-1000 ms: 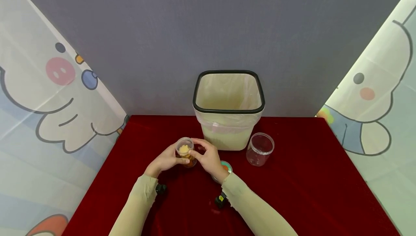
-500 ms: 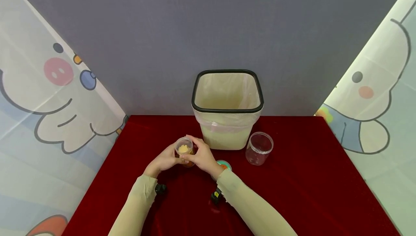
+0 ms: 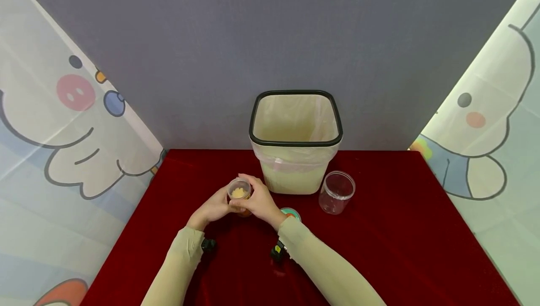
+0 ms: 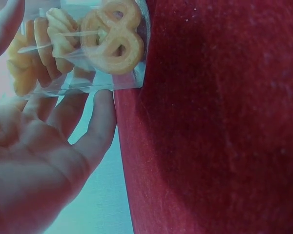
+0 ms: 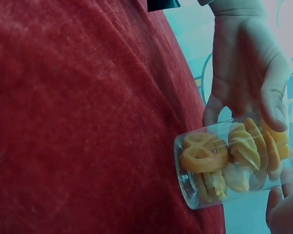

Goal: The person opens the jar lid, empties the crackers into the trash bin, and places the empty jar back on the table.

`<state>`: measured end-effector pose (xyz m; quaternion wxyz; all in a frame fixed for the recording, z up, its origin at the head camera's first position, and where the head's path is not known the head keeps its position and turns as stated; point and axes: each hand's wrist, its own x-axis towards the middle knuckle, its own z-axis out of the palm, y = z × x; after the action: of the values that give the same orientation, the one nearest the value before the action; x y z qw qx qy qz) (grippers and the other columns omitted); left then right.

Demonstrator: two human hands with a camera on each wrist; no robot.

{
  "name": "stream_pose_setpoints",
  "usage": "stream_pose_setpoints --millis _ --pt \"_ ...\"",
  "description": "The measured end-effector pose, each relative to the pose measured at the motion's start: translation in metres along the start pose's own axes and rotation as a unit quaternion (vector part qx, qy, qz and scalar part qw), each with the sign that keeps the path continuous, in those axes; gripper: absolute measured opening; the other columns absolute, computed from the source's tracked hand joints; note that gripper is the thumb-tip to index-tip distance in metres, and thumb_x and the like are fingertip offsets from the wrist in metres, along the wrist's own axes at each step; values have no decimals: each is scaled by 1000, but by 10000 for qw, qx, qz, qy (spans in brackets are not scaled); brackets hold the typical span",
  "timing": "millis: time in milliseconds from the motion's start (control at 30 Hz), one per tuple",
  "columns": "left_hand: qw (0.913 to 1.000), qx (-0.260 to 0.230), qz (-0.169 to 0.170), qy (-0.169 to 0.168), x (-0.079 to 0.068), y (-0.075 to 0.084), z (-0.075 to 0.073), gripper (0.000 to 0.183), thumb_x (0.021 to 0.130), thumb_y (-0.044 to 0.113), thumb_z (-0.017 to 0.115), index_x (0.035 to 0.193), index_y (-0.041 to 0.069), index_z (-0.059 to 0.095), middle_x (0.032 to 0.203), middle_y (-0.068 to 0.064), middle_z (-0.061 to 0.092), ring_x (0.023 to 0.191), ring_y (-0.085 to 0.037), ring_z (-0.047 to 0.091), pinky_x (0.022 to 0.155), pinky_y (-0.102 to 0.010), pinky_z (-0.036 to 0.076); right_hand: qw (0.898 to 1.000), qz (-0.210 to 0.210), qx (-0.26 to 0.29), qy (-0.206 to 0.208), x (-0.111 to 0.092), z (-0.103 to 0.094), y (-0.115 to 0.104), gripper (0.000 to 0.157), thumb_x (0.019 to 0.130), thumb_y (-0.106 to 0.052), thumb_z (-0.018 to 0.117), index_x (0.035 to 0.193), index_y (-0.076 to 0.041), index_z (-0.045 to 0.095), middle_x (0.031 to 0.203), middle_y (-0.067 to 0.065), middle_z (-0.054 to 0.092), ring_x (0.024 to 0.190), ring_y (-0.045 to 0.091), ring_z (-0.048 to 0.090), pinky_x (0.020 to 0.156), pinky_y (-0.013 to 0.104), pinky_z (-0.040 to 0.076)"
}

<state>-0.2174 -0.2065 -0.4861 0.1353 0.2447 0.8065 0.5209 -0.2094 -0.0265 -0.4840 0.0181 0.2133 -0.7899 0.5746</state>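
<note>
A small clear jar (image 3: pixel 239 180) of cookies stands upright between my two hands. Its left side is gripped by my left hand (image 3: pixel 214 206), thumb on the near side and fingers around the back. From the right, my right hand (image 3: pixel 259 203) holds the jar near its rim, thumb across the front and fingers behind. Through the wall in the right wrist view, a pretzel-shaped cookie (image 5: pixel 205 158) lies near the base, with piped cookies (image 5: pixel 245 148) above it. A round lid (image 3: pixel 292 213) with teal and orange on it lies partly hidden beneath my right wrist.
A white bin (image 3: pixel 295 170) with a black rim and a plastic liner stands at the back middle. Beside it on the right is a larger clear jar (image 3: pixel 335 198) without a lid. Red cloth (image 3: pixel 401 231) covers the table, and a grey wall (image 3: pixel 202 62) rises behind.
My right hand has shifted left and closed in around the jar, its thumb sliding further across the front. The left hand and the jar have hardly moved.
</note>
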Motion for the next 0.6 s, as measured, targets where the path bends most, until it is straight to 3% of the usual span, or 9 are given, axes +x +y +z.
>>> stream_pose_setpoints --millis 133,367,600 --pt "10000 -16 55 -12 0 0 0 78 78 17 77 143 26 34 137 -1 45 122 -22 44 99 -45 37 9999 -13 76 136 -2 0 1 80 69 -40 82 138 -26 45 129 -8 51 118 14 47 96 37 40" --pt "9999 53 -151 61 0 -1 0 79 75 18 79 140 31 37 133 5 48 121 -18 45 99 -44 36 9990 -165 81 404 -6 0 3 74 70 -38 81 135 -26 48 127 -6 52 114 15 47 89 35 43" --pt "10000 7 -29 -12 -1 7 0 77 76 12 78 141 24 37 133 0 48 121 -22 45 101 -49 33 9983 -337 209 429 -12 -7 -7 66 73 -29 81 132 -19 52 128 1 53 118 21 46 93 44 41"
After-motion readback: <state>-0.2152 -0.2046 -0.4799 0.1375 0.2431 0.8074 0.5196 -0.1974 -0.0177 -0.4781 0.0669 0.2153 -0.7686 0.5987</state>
